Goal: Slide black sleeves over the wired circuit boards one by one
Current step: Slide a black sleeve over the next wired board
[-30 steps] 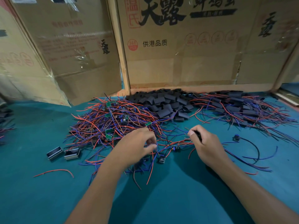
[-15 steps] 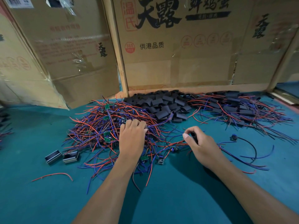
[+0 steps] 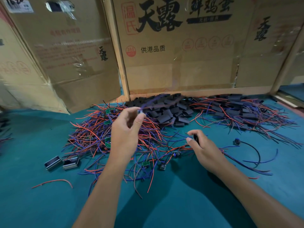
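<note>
cardboard panels (image 3: 181,46) stand along the back of the green table (image 3: 181,203); the centre panel reads "天露" in large black characters, "温氏" in a red stamp, "供港品质" beside a red "360" roundel, and further brush characters at upper right too stylised to read; "天露" repeats small on the left and right panels

two small metal clips (image 3: 61,162) lie side by side at left, one loose red wire (image 3: 52,181) near them

the heap of wired circuit boards (image 3: 102,134), red and blue leads with green boards showing, is too tangled to count

left hand (image 3: 126,129) is raised above this heap, thumb and forefinger pinching a blurred blue wire (image 3: 154,102) that trails up and right

pile of black sleeves (image 3: 167,111) sits behind centre, uncounted

right hand (image 3: 204,148) rests low on the table, fingers curled round one black sleeve (image 3: 196,138)

a second heap of sleeved boards (image 3: 243,112) lies at right, and one round black component on a black lead (image 3: 236,141) near it
</note>
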Motion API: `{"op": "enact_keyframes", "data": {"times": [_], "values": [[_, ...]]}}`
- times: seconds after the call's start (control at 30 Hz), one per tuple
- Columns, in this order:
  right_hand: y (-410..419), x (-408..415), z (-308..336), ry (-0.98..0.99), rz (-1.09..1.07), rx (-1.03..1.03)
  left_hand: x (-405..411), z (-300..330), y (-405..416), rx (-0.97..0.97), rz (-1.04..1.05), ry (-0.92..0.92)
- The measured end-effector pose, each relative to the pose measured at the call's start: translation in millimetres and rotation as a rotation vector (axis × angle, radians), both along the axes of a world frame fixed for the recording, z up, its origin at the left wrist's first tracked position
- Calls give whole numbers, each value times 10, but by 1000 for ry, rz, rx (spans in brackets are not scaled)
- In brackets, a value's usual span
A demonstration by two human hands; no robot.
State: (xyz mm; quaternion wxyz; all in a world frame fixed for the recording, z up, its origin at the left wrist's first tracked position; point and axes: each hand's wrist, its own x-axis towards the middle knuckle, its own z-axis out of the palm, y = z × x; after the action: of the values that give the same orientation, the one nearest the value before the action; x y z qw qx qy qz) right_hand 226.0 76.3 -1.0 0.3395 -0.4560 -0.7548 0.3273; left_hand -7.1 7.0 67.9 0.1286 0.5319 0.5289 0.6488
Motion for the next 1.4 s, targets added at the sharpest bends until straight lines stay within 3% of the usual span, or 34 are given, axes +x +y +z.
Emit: {"op": "enact_keyframes", "data": {"times": [0.07,0.2,0.33,0.6,0.7,0.83,0.93,1.03,1.17,1.27,1.4], "values": [[16,8,-4,-19,34,-40,88,46,-56,44,-202,-355],[20,16,41,-40,81,23,181,4,-65,-22,-326,-632],[-17,16,109,-41,136,92,208,-33,-61,-36,-419,-797],[-173,-116,107,-62,212,-4,215,-53,-5,48,-438,-925],[-352,-267,146,102,307,-163,168,-42,10,98,-456,-1021],[-634,-465,188,487,389,-486,134,-35,35,153,-483,-1062],[-761,-538,190,603,468,-639,122,-35,42,187,-526,-1088],[-736,-563,202,562,389,-521,131,-52,41,167,-549,-1094],[-533,-414,249,476,21,-105,198,-52,21,103,-534,-966],[-524,-329,308,365,110,86,318,-31,6,84,-546,-880],[-588,-386,262,182,224,89,386,-49,-7,62,-559,-895]]}}
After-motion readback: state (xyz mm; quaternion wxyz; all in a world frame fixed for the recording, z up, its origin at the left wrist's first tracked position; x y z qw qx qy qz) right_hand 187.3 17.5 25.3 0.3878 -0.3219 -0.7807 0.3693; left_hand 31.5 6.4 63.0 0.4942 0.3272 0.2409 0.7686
